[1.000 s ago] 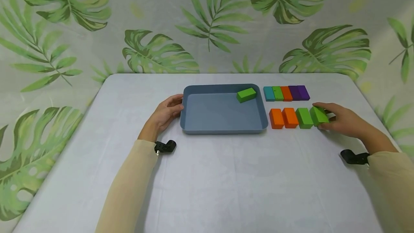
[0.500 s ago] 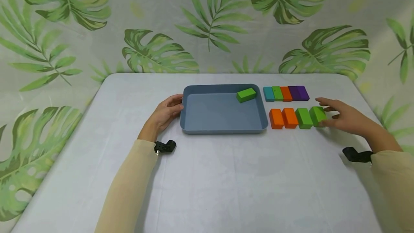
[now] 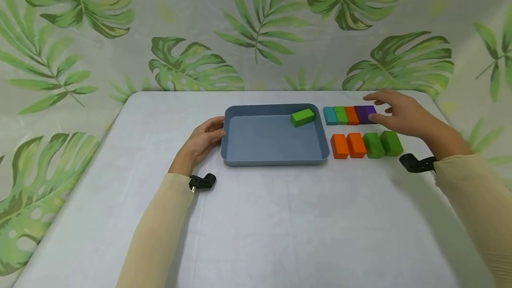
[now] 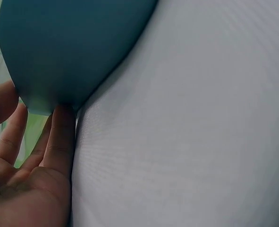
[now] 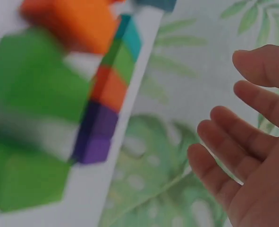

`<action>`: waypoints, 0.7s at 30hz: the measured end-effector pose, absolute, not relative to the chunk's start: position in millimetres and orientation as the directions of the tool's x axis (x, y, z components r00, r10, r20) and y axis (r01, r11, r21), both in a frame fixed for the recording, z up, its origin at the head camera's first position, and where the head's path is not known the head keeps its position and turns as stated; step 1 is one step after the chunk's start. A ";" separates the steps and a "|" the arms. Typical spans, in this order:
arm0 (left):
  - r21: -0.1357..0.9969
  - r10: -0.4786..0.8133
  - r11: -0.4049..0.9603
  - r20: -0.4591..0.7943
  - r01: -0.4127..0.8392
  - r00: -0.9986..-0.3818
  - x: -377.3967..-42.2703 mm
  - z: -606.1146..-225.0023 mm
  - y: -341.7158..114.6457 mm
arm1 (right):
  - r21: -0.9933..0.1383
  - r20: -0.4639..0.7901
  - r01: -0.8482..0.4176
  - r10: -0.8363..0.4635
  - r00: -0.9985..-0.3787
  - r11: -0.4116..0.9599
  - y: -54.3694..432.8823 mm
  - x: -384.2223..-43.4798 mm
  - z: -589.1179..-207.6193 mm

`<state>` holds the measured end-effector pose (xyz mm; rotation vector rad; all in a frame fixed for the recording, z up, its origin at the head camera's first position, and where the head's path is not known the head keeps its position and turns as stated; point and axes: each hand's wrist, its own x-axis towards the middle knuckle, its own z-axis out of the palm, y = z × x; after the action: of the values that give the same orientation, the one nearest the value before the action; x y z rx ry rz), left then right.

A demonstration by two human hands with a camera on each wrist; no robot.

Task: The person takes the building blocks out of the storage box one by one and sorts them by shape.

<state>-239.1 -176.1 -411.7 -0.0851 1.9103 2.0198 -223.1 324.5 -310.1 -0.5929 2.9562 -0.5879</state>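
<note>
My left hand (image 3: 204, 141) rests against the outer left wall of a shallow blue-grey tray (image 3: 276, 162); in the left wrist view its fingertips touch the tray's wall (image 4: 73, 52). Inside the tray, a green block (image 3: 302, 118) lies at the back right. My right hand (image 3: 404, 112) holds nothing and hovers by the right end of the back row, its thumb near the purple blocks (image 3: 361, 114). That row also has a teal block (image 3: 330, 115), a green one (image 3: 341, 115) and an orange one (image 3: 351, 115). In the right wrist view the fingers (image 5: 245, 137) are spread, apart from the blocks.
A front row beside the tray has two orange blocks (image 3: 340, 146) and two larger-looking green blocks (image 3: 391, 143). A white cloth covers the table (image 3: 256, 226). Behind the table's back edge hangs a leaf-patterned curtain (image 3: 260, 70).
My right hand has let go of the rightmost green block in the front row and moved back and left, up to the purple blocks. The left hand stays at the tray.
</note>
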 end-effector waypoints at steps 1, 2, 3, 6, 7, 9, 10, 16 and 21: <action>0.955 0.216 -0.019 -0.286 -0.297 -0.933 -239.4 -411.9 -176.3 | -0.377 0.008 -0.374 -0.401 -0.916 0.847 316.4 -226.0 -306.1; 0.954 0.216 -0.018 -0.287 -0.298 -0.933 -239.3 -411.9 -176.4 | -0.376 0.006 -0.388 -0.416 -0.909 0.842 308.6 -228.6 -302.5; 0.954 0.217 -0.017 -0.288 -0.298 -0.933 -239.2 -411.7 -176.4 | -0.380 0.005 -0.398 -0.429 -0.903 0.835 300.9 -231.3 -299.5; 0.955 0.220 -0.013 -0.287 -0.297 -0.932 -239.1 -411.2 -176.0 | -0.390 -0.010 -0.412 -0.451 -0.892 0.824 279.4 -236.5 -292.4; 0.955 0.221 -0.014 -0.286 -0.296 -0.933 -238.8 -411.3 -175.9 | -0.391 -0.022 -0.411 -0.455 -0.890 0.823 272.5 -238.0 -291.4; 0.955 0.224 -0.018 -0.285 -0.296 -0.932 -238.2 -411.2 -175.6 | -0.387 -0.040 -0.415 -0.465 -0.884 0.823 259.4 -241.1 -290.1; 0.955 0.226 -0.019 -0.285 -0.296 -0.932 -238.2 -411.1 -175.5 | -0.382 -0.048 -0.420 -0.472 -0.880 0.823 253.9 -242.9 -290.2; 0.955 0.236 -0.025 -0.283 -0.296 -0.930 -238.5 -410.5 -176.0 | -0.336 -0.084 -0.471 -0.524 -0.847 0.815 226.5 -256.2 -295.1; 0.955 0.227 -0.022 -0.283 -0.295 -0.932 -239.2 -411.7 -176.6 | -0.321 -0.114 -0.493 -0.550 -0.827 0.808 201.2 -266.4 -294.4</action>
<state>-239.2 -176.6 -411.7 -0.0706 1.9043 2.0157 -266.4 201.2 -294.4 -0.8152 2.7931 -0.4145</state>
